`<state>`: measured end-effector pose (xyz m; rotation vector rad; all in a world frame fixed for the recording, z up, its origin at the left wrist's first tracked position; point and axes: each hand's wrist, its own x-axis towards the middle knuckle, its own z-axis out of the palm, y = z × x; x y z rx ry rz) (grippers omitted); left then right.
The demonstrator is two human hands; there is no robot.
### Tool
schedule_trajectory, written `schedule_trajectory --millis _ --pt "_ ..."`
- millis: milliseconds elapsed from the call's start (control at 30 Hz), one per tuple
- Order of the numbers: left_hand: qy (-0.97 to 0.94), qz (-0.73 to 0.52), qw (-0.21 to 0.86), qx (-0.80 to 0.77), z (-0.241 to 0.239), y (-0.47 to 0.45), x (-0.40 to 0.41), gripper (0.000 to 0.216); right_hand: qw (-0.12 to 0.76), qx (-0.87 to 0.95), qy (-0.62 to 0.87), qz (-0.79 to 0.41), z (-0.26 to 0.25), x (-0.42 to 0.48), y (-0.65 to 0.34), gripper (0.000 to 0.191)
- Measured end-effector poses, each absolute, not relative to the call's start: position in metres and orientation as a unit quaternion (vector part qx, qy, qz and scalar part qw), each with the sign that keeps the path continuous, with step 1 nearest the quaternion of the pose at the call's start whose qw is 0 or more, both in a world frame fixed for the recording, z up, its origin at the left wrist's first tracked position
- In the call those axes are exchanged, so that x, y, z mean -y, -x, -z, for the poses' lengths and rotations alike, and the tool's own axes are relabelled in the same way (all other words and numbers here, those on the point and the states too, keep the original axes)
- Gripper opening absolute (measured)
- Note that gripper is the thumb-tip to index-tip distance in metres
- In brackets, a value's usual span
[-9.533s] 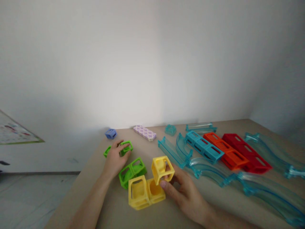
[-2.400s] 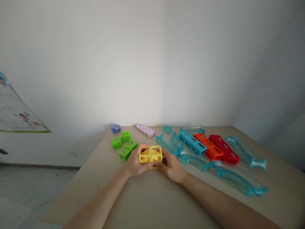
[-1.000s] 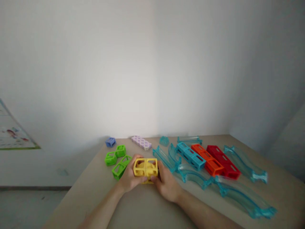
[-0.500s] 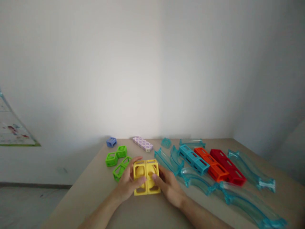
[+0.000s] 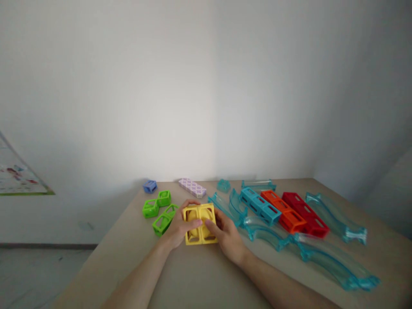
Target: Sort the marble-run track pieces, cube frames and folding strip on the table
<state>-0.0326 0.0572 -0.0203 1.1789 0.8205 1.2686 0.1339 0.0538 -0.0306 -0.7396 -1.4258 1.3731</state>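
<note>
A pair of yellow hollow blocks (image 5: 201, 236), joined side by side, is held up between my two hands over the near middle of the table. My left hand (image 5: 178, 226) is closed on the left block, its thumb across the front. My right hand (image 5: 227, 235) grips the right block the same way, thumb on the front face. The fingers behind the blocks are mostly hidden. Nearest to my left hand lie green blocks (image 5: 164, 221). To the right of my right hand is a clear teal curved track piece (image 5: 265, 234).
On the table (image 5: 193, 279), light blue (image 5: 260, 205), orange (image 5: 285, 211) and red block rows (image 5: 305, 214) lie on the right among more clear teal track pieces (image 5: 336, 219). At the back are a purple-and-white patterned box (image 5: 192, 187) and a blue block (image 5: 149, 186).
Both hands and the yellow blocks have moved slightly up and to the right in view. The whole table has also shifted up a little in the picture. The grip stays.
</note>
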Motion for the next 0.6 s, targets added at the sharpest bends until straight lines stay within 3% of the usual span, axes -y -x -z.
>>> schedule_trajectory --millis 233,433,600 --pt "-0.5 -0.548 0.569 -0.355 0.0208 0.0353 -0.0533 0.058 0.48 0.587 0.288 -0.585 0.0285 -0.0545 -0.1356 0.044" --pt "-0.525 -0.504 0.593 -0.343 0.0217 0.0399 -0.0544 0.078 0.482 0.576 0.319 -0.577 0.0312 -0.0525 -0.1379 0.044" --pt "-0.542 -0.489 0.583 -0.356 0.0153 0.0408 -0.0547 0.081 0.491 0.568 0.298 -0.59 0.0319 -0.05 -0.1371 0.046"
